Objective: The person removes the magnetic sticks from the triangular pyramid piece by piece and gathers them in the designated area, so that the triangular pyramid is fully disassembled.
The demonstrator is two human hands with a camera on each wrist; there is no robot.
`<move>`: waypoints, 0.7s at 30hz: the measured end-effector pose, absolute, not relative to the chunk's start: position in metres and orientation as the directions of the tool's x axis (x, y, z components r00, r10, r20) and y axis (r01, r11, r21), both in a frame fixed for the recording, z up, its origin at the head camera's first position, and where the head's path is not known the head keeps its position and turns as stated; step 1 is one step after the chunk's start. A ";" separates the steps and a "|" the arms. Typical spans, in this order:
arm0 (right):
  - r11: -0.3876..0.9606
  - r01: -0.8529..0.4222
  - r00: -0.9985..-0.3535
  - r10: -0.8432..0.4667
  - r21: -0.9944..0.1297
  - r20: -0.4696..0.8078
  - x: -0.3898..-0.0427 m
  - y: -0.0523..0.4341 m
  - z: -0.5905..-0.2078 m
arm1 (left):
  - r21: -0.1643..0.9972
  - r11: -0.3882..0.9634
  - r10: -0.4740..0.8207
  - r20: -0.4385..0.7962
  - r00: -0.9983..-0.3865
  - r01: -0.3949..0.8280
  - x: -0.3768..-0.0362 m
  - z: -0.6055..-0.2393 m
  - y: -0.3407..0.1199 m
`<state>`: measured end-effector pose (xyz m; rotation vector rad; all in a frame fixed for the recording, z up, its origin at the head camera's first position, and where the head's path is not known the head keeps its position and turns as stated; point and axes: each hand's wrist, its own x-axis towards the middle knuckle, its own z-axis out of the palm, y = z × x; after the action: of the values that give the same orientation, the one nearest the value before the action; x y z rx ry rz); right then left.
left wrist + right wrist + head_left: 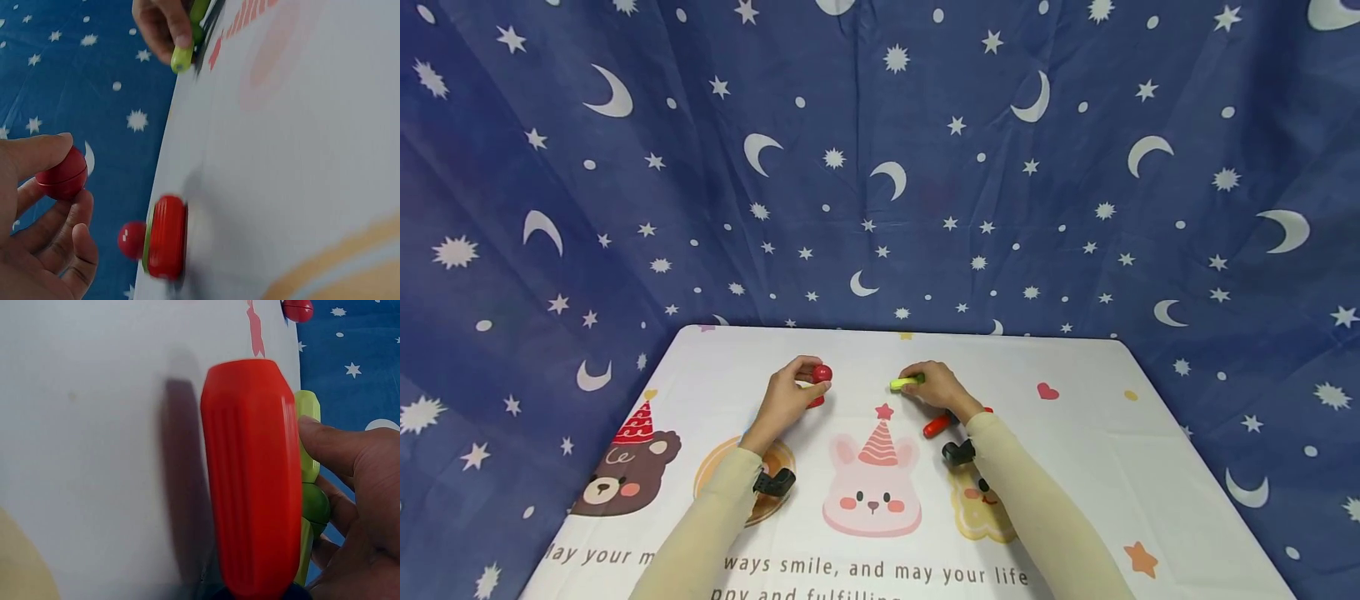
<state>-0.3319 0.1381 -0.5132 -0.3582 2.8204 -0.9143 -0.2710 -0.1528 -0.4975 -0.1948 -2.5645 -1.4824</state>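
Right hand beyond red bar

Glossy red plastic ball, shiny lime plastic piece, creased cloth backdrop, matt white tabletop

I can pass between the left hand and right hand to the table's far edge. Nearer the front edge, a red piece blocks me.

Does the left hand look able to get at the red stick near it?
Probably yes: the red stick shows uncovered close by, though the left hand holds a red ball.
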 end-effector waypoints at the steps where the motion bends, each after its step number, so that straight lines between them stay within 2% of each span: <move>1: 0.784 -0.175 -0.959 -0.272 -0.595 -0.076 -0.332 0.138 -0.514 | 0.844 0.500 0.020 0.214 -0.977 0.195 -0.272 -0.499 -0.156; 21: 0.780 -0.210 -0.955 -0.292 -0.590 -0.047 -0.332 0.139 -0.515 | 0.861 0.500 -0.076 0.146 -0.986 0.089 -0.297 -0.516 -0.195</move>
<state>-0.3324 0.1393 -0.5147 -0.4014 2.8349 -0.9150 -0.2971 -0.1952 -0.5158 -0.0113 -2.5744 -1.4932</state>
